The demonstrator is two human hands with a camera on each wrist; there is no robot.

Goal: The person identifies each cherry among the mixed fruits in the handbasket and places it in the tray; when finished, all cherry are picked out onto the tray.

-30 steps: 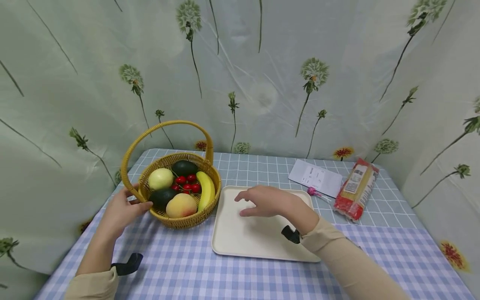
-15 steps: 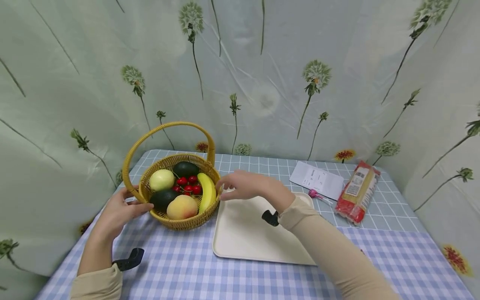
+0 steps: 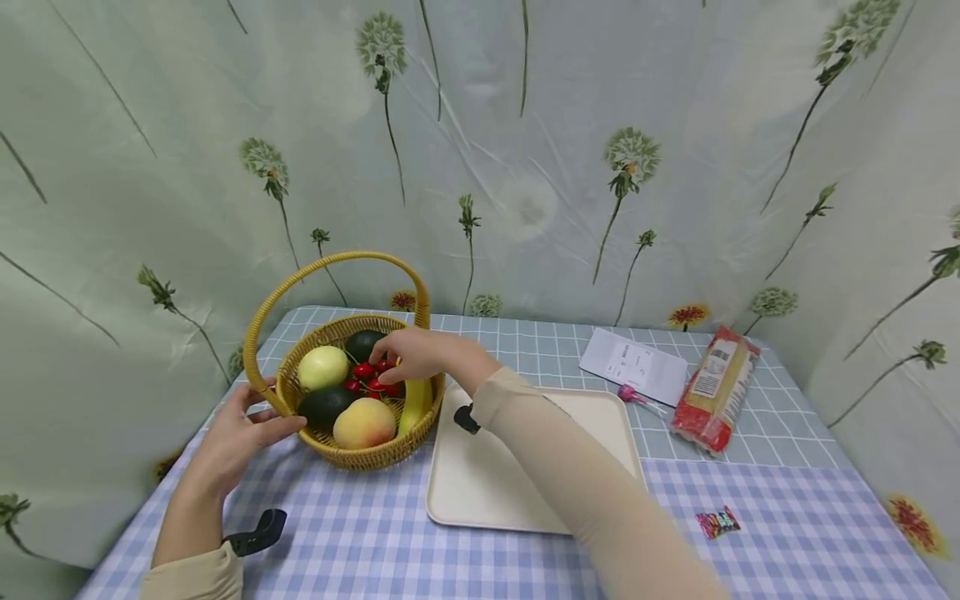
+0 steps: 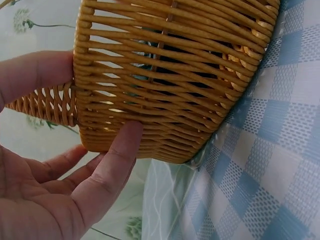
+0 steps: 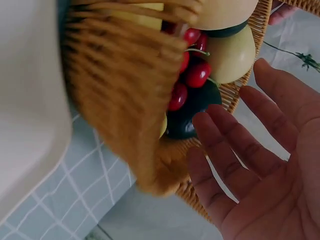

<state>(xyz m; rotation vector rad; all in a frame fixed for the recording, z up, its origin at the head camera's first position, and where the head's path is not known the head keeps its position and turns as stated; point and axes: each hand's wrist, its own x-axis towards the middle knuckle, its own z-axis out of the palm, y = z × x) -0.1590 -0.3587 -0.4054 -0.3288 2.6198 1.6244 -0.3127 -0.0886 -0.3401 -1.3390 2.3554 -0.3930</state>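
Note:
A yellow wicker basket (image 3: 375, 459) with a tall arched handle stands at the left of the table. Inside lie a banana (image 3: 415, 406), a peach (image 3: 364, 423), red cherries (image 3: 363, 370), a pale yellow-green round fruit (image 3: 323, 367) and dark avocado-like fruits (image 3: 327, 406). My left hand (image 3: 242, 427) holds the basket's left side by the handle base; in the left wrist view one finger (image 4: 112, 170) lies against the outer weave. My right hand (image 3: 422, 352) hangs above the fruit, fingers loosely bent near the cherries, partly covering the banana. Nothing shows in its palm in the right wrist view.
A cream tray (image 3: 495, 492) lies right of the basket, under my right forearm. Farther right are a white card (image 3: 637, 362), a pink lollipop (image 3: 627, 392) and a red-ended noodle packet (image 3: 716, 387). A small candy wrapper (image 3: 717, 522) lies at front right.
My right hand has moved left from above the tray to over the fruit in the basket. My left hand stays at the basket's side. The small candy wrapper has come into view.

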